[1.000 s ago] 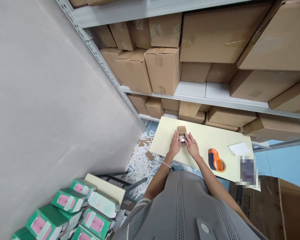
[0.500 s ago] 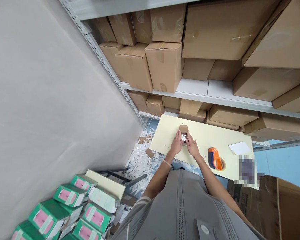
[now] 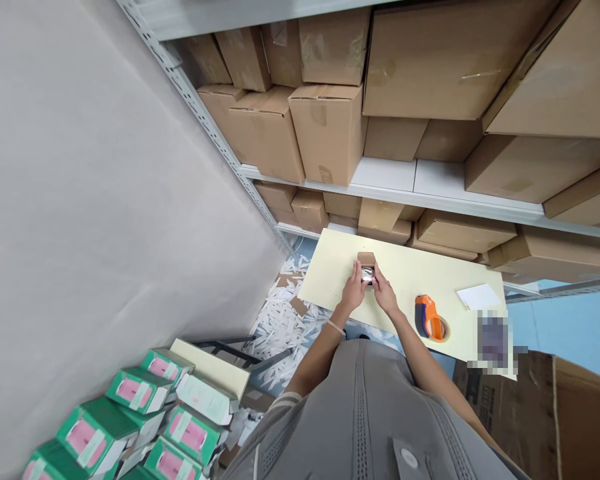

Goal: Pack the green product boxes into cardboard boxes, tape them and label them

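A small brown cardboard box point(image 3: 367, 258) stands on the pale yellow table point(image 3: 325, 267), its lid flap raised at the far side. Inside it lies something silvery and shiny point(image 3: 367, 274), too small to name. Against the box's left side rests my left hand point(image 3: 354, 288), fingers wrapped along it. My right hand point(image 3: 383, 290) grips the opposite side, thumb near the front edge. An orange and dark blue tape dispenser point(image 3: 430, 320) with a roll of tape lies to the right of my right hand.
A white paper point(image 3: 479, 297) and a blurred-out dark item point(image 3: 494, 341) lie at the table's right end. Shelves point(image 3: 395, 175) full of cartons rise behind. Paper strips point(image 3: 280, 327) cover the floor at left. Green boxes point(image 3: 135, 393) are piled lower left; a large carton point(image 3: 520, 400) stands lower right.
My hands stay on the small box, with the fingers of my right hand slightly more bent around its side. Otherwise the scene is almost the same.
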### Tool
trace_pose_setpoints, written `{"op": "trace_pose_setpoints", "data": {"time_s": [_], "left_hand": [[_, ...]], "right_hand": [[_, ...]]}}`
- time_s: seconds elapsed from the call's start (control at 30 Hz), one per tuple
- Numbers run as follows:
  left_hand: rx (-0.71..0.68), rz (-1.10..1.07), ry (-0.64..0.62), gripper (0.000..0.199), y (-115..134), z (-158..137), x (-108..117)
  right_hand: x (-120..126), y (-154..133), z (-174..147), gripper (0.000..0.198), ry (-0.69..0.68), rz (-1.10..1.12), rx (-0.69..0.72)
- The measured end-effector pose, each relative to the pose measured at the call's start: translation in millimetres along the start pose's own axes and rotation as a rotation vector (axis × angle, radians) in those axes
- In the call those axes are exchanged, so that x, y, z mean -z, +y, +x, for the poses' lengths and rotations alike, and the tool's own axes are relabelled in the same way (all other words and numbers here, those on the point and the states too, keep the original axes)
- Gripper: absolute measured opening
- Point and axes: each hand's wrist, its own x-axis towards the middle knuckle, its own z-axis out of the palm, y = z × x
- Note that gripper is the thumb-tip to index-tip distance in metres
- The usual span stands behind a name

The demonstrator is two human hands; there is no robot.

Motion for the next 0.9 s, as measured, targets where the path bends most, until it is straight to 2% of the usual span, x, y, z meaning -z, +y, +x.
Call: {"op": "trace_pose_setpoints", "data": {"time_s": [0.27, 0.47, 0.67, 0.9], "left_hand": [[0.072, 0.142, 0.065, 0.067, 13, 0, 7], [-0.037, 0.273, 0.174, 0.057, 29, 2, 21], [-0.06, 0.403, 0.151, 0.025, 42, 6, 20], [0.039, 0.531, 0.116, 0.028, 49, 12, 19]], "right_hand": [[2, 0, 4, 0.061, -0.031, 0.05, 0.0], [2, 1, 6, 0.066, -0.05, 0.099, -0.011], [4, 4, 7, 0.065, -0.094, 0.127, 0.021], [6, 6, 5, 0.081, -0.126, 0.126, 0.03]]}}
